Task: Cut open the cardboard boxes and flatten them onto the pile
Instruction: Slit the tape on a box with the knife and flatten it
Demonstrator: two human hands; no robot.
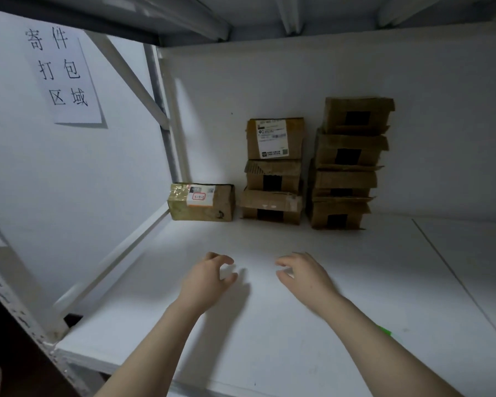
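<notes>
Brown cardboard boxes stand against the back wall of a white shelf. A single taped box with a white and red label lies at the left. Beside it rises a stack of three boxes, the top one bearing a shipping label. Further right is a taller stack of several boxes with dark patches on their fronts. My left hand and my right hand hover over the shelf in front of the boxes, fingers curled and apart, holding nothing. No cutting tool is in view.
A paper sign with printed characters hangs on the left wall. White metal uprights and a diagonal brace frame the left side. A seam runs across the shelf at the right. A small green thing shows behind my right forearm.
</notes>
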